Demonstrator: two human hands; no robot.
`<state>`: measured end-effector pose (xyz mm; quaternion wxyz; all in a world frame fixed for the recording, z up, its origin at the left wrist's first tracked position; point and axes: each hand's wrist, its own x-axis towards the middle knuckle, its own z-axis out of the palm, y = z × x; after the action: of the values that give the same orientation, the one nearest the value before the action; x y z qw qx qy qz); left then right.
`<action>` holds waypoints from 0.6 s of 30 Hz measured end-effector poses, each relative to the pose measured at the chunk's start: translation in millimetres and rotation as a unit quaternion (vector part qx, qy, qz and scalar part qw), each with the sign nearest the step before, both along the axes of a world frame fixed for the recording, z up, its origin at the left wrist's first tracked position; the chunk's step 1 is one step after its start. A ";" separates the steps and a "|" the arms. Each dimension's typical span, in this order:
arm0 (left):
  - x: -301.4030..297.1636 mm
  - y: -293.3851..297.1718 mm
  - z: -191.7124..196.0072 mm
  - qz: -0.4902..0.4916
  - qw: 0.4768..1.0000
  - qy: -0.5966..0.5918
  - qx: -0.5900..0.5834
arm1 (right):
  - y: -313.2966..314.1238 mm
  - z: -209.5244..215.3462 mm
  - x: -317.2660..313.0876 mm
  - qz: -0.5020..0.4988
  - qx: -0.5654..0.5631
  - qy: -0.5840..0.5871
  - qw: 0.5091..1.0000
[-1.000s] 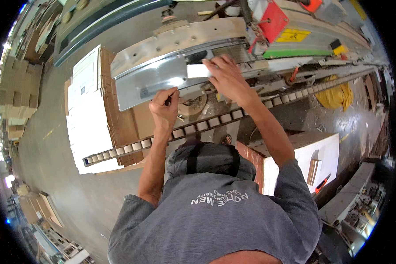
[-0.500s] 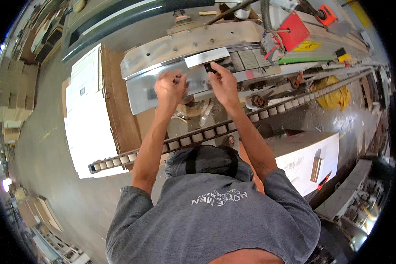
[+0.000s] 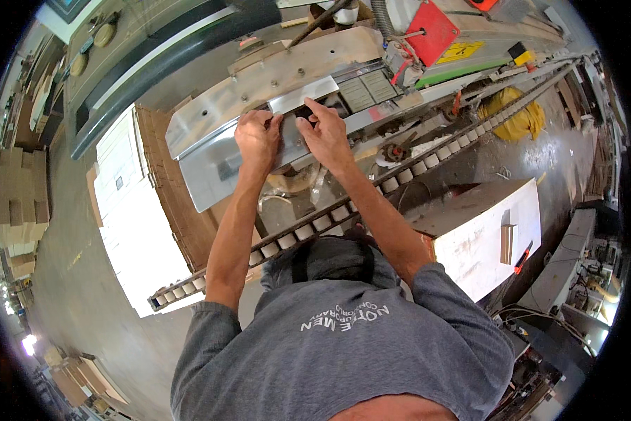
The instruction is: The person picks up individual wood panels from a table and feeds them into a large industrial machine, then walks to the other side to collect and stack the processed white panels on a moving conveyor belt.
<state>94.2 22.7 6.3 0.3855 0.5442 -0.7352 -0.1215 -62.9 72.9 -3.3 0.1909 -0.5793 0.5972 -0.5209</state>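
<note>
Silver, broad sheet-metal plate (image 3: 213, 170) lies beneath and left of my left fingers. Right of my fingers, a shallow grey metal slot (image 3: 361, 71) holds pale, flat rectangular pieces (image 3: 369, 90). My left hand (image 3: 258, 138) curls, fingertips bunched; whether they grip anything, I cannot tell. My right hand (image 3: 325, 135) parts thumb and forefinger, released, with a white, flat rectangular strip (image 3: 305, 94) just ahead.

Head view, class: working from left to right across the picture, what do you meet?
Brown cartons → cardboard stack → left grip → right grip → red plate → yellow bag.
</note>
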 end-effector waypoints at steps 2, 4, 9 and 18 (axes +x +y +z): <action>-11.1 -4.0 0.7 -0.016 1.000 -0.013 -0.009 | -1.5 0.7 -11.5 -0.013 -0.003 0.024 1.000; -25.5 -7.3 1.8 -0.029 0.999 -0.026 -0.019 | -3.3 2.2 -24.3 -0.022 0.003 0.018 1.000; -64.4 -14.8 2.8 -0.060 0.995 -0.021 -0.078 | -11.4 -4.7 -57.8 -0.053 0.016 0.026 0.998; -138.2 -35.3 -6.1 -0.097 0.989 -0.012 -0.111 | -21.3 -6.8 -116.6 -0.086 0.017 0.047 0.995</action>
<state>-44.0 -12.5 0.3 0.4206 0.4257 -0.7981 -0.0696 -179.6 51.6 -10.1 0.1270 -0.5464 0.6616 -0.4976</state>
